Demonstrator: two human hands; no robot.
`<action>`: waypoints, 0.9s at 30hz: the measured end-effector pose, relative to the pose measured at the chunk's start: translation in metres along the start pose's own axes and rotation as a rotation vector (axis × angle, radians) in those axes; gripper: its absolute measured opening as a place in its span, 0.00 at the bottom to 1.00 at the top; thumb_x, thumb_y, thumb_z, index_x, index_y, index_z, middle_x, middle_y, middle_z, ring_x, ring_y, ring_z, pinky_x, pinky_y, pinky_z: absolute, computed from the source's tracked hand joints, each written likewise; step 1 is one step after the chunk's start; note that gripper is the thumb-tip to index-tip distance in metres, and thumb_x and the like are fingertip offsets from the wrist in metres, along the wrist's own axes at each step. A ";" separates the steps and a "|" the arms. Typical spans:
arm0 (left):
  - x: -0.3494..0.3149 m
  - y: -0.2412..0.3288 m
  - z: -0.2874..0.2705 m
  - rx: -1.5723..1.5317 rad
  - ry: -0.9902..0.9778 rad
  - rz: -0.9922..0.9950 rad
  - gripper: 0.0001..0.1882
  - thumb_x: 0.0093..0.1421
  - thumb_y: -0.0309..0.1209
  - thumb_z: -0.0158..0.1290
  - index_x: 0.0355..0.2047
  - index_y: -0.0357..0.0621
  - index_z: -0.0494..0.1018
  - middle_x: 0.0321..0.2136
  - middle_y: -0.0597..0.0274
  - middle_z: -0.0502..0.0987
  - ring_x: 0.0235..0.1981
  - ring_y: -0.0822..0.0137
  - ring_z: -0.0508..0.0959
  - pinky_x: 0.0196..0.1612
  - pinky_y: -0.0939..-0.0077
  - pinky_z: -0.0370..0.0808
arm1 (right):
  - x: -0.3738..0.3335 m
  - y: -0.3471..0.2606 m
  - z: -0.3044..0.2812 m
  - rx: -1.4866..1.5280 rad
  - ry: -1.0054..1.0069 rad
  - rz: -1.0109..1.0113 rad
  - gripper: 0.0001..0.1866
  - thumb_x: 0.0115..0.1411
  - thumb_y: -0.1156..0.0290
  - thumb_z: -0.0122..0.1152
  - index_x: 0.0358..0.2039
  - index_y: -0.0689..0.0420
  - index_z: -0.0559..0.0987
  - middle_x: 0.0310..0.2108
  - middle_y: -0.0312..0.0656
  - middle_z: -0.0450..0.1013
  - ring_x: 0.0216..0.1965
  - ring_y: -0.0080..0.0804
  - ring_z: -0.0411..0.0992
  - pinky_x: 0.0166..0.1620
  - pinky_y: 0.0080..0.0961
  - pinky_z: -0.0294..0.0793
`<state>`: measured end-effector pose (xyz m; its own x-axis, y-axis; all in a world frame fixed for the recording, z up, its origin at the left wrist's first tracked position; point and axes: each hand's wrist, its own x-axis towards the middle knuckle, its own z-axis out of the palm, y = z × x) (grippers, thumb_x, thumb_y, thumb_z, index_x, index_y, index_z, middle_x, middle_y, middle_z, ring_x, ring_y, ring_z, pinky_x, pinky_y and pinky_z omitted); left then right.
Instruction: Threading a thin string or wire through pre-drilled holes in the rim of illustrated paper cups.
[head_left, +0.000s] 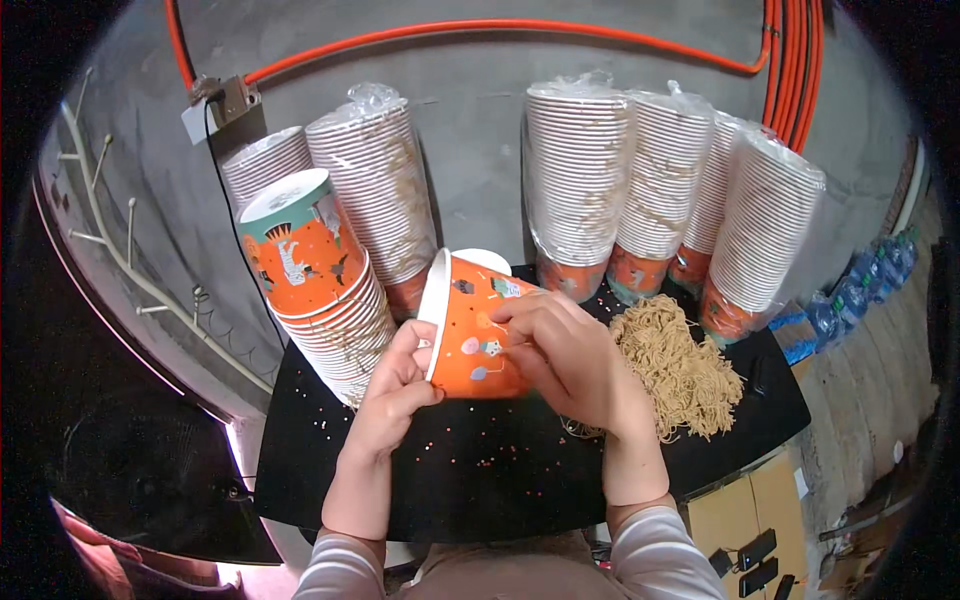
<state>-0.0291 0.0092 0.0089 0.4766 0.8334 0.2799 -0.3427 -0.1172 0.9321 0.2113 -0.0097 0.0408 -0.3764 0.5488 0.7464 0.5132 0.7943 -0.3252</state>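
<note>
An orange paper bucket (465, 350) with small printed figures is tipped on its side between my hands, its white-rimmed mouth toward the left. My left hand (390, 385) is closed on that rim, some fingers reaching inside and the thumb outside. Against the printed wall, near the base end, my right hand (565, 355) has its fingers drawn together in a pinch. Whatever lies between those fingertips is too small to make out. Beside the right wrist is a loose heap of tan cord (685, 375). A white round piece (482, 261) shows partly behind the bucket.
The black table (440, 480) is sprinkled with tiny light specks. An unwrapped stack of buckets (305, 270) stands at the left. Tall plastic-wrapped stacks stand behind it (375, 190) and at the back right (580, 180). A white branched rack (125, 265) is farther left.
</note>
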 end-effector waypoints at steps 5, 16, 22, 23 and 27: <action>-0.001 0.004 0.015 -0.029 0.025 0.037 0.44 0.50 0.15 0.47 0.71 0.40 0.51 0.54 0.54 0.75 0.54 0.70 0.76 0.53 0.79 0.71 | 0.001 -0.002 0.010 -0.056 -0.008 -0.120 0.11 0.59 0.74 0.64 0.41 0.56 0.73 0.48 0.42 0.75 0.52 0.47 0.73 0.54 0.41 0.70; -0.002 -0.003 0.023 0.248 0.048 0.168 0.33 0.69 0.21 0.51 0.70 0.39 0.51 0.57 0.55 0.73 0.57 0.71 0.73 0.56 0.74 0.73 | 0.006 0.001 0.023 -0.068 0.014 -0.176 0.13 0.55 0.74 0.67 0.39 0.53 0.73 0.49 0.38 0.73 0.49 0.44 0.71 0.53 0.40 0.68; -0.008 0.000 0.029 0.172 0.067 0.207 0.32 0.68 0.19 0.49 0.70 0.37 0.51 0.57 0.52 0.73 0.56 0.70 0.74 0.56 0.75 0.73 | 0.004 0.004 0.029 -0.093 0.038 -0.208 0.15 0.54 0.73 0.69 0.41 0.52 0.74 0.51 0.36 0.73 0.50 0.41 0.71 0.53 0.39 0.68; -0.008 0.000 0.028 0.187 0.063 0.214 0.32 0.68 0.18 0.49 0.70 0.37 0.51 0.58 0.52 0.73 0.57 0.70 0.74 0.56 0.75 0.73 | 0.004 0.004 0.029 -0.102 0.031 -0.211 0.16 0.53 0.73 0.69 0.41 0.52 0.75 0.52 0.36 0.73 0.50 0.41 0.71 0.53 0.39 0.68; -0.008 -0.002 0.026 0.213 0.051 0.244 0.32 0.68 0.17 0.49 0.69 0.36 0.52 0.58 0.51 0.73 0.58 0.68 0.74 0.57 0.75 0.73 | 0.001 0.002 0.035 -0.130 0.100 -0.233 0.16 0.52 0.71 0.71 0.40 0.51 0.76 0.53 0.35 0.72 0.50 0.39 0.71 0.53 0.38 0.68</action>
<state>-0.0110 -0.0118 0.0103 0.3581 0.7925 0.4936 -0.2622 -0.4221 0.8678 0.1846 0.0015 0.0207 -0.4209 0.3218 0.8481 0.5189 0.8523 -0.0659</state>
